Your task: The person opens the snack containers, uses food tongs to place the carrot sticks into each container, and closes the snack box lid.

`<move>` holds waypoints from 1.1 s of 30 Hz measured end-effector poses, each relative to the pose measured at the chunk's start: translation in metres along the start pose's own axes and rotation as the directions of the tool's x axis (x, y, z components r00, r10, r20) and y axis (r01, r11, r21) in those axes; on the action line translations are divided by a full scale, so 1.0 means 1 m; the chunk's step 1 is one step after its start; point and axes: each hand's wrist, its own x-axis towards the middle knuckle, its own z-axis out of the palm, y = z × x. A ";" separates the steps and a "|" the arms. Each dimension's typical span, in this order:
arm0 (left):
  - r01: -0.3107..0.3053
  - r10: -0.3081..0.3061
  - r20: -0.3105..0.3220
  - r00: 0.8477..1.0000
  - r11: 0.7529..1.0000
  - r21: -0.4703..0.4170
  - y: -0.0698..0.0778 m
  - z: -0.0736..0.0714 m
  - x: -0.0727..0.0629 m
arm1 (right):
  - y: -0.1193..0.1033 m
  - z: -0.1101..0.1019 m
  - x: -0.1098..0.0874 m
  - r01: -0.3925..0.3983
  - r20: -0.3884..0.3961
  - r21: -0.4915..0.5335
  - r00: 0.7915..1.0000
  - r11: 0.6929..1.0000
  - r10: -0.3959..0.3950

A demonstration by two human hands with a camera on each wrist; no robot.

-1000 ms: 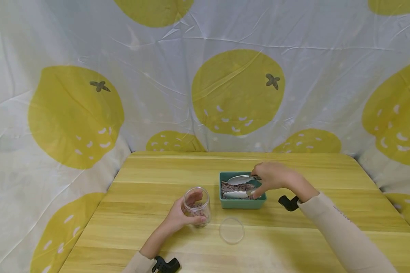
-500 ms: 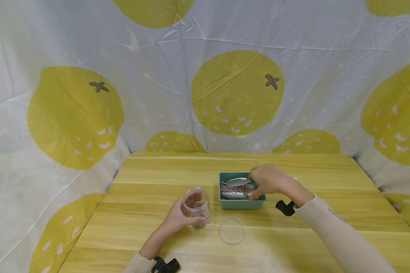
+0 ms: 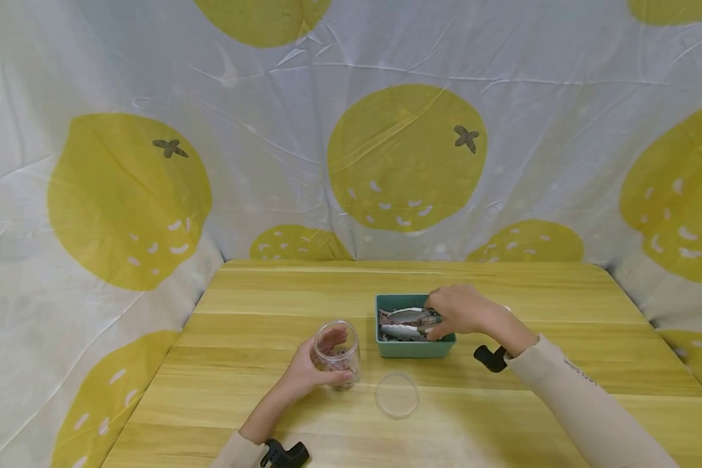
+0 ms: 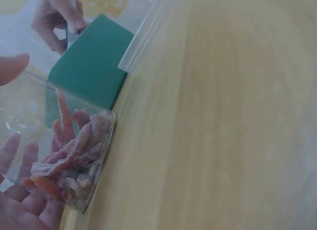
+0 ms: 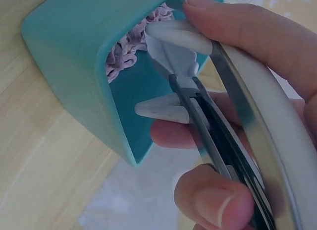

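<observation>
My left hand [image 3: 301, 369] grips a clear jar [image 3: 340, 356] round its side, thumb in front. Pinkish-brown dried strips [image 4: 74, 153] lie at the jar's bottom. My right hand [image 3: 461, 309] holds a pair of tongs [image 5: 262, 121] with metal arms and pale grey tips, the thumb on one arm and fingers on the other. Those broad tips reach into a teal rectangular box [image 3: 416, 350], amid more strips [image 5: 121, 59]. In the head view some strips show between the two tips, and the fingers cover the box's right end.
A round clear lid [image 3: 396, 395] lies on the wooden table [image 3: 480, 422], in front of the box and right of the jar. A lemon-print cloth [image 3: 269, 162] hangs behind and beside the table. Black wrist mounts [image 3: 491, 358] sit on both forearms.
My right hand has shifted slightly left and down with the tongs. Their tips have sunk lower among the strips and drawn closer together. The left hand and jar stay put.
</observation>
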 end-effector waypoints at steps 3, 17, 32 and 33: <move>-0.003 0.003 0.000 1.000 1.000 -0.004 0.001 0.001 0.000 | 0.002 -0.001 0.001 0.017 -0.002 0.005 1.000 1.000 -0.017; -0.011 0.011 0.007 1.000 1.000 -0.013 0.001 0.001 0.001 | 0.014 -0.004 -0.001 0.060 -0.001 0.076 0.998 0.995 -0.060; -0.034 0.034 0.003 0.999 0.999 0.008 -0.001 0.000 0.000 | 0.030 -0.014 -0.011 0.128 -0.019 0.213 0.992 0.969 -0.127; -0.036 0.036 0.003 0.999 0.999 0.010 -0.001 0.000 0.000 | 0.031 -0.015 -0.012 0.128 -0.021 0.222 0.992 0.967 -0.127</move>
